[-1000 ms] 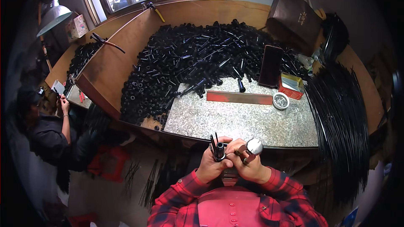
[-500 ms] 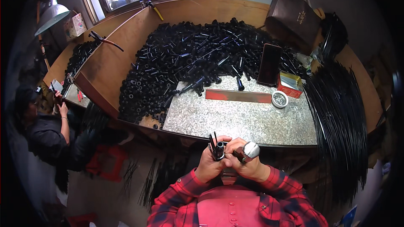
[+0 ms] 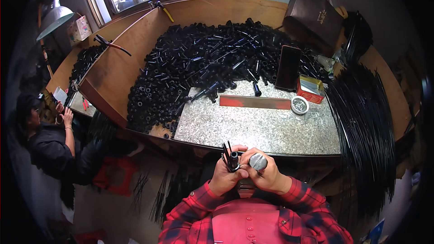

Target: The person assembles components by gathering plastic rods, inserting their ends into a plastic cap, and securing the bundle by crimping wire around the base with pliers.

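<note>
Close in front of my chest, my left hand (image 3: 221, 178) is closed around a short black tube (image 3: 234, 157) with an open round end. Several thin black rods (image 3: 225, 148) stick up beside the tube from the same grip. Against it, my right hand (image 3: 274, 178) is wrapped round a tool that looks like a hammer; its rounded silver metal head (image 3: 258, 161) faces up and its handle is hidden by my fingers. The fingertips of both hands meet near the tube's lower part. What lies between them is too small to make out.
Beyond my hands is a speckled work slab (image 3: 253, 131) bearing a flat reddish bar (image 3: 255, 102) and a white cup of small bits (image 3: 299, 105). A phone (image 3: 288, 68), a red tin (image 3: 311, 91), heaped black parts (image 3: 203, 54) and long black rods (image 3: 364, 126) surround it. Another person (image 3: 49, 135) sits left.
The silver hammer head has tipped left toward the tube and now shows its rounded top. My left hand keeps hold of the tube and rods, shifted slightly left.
</note>
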A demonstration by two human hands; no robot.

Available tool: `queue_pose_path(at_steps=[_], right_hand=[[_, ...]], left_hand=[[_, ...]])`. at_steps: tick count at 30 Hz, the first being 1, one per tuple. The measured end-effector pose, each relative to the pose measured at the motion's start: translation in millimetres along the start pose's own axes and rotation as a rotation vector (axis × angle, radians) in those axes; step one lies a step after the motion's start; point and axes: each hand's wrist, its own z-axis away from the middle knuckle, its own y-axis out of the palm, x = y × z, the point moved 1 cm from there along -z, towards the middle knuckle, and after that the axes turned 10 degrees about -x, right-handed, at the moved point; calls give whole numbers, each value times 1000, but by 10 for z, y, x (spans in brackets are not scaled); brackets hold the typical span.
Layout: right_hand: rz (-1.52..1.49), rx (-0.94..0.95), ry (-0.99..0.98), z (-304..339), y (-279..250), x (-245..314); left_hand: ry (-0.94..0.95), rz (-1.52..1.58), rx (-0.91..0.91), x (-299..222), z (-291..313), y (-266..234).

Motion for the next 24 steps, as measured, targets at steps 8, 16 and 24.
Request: queue_pose_path(at_steps=[8,16,24], right_hand=[[-20,-31,46,-9,31,44],[62,-47,-92,-34,12,110],[80,94,253,-164,29,132]], left_hand=[[27,9,59,49,-28,-6],[9,-116,20,-21,-1,6],[-86,99,25,-114,2,-55]])
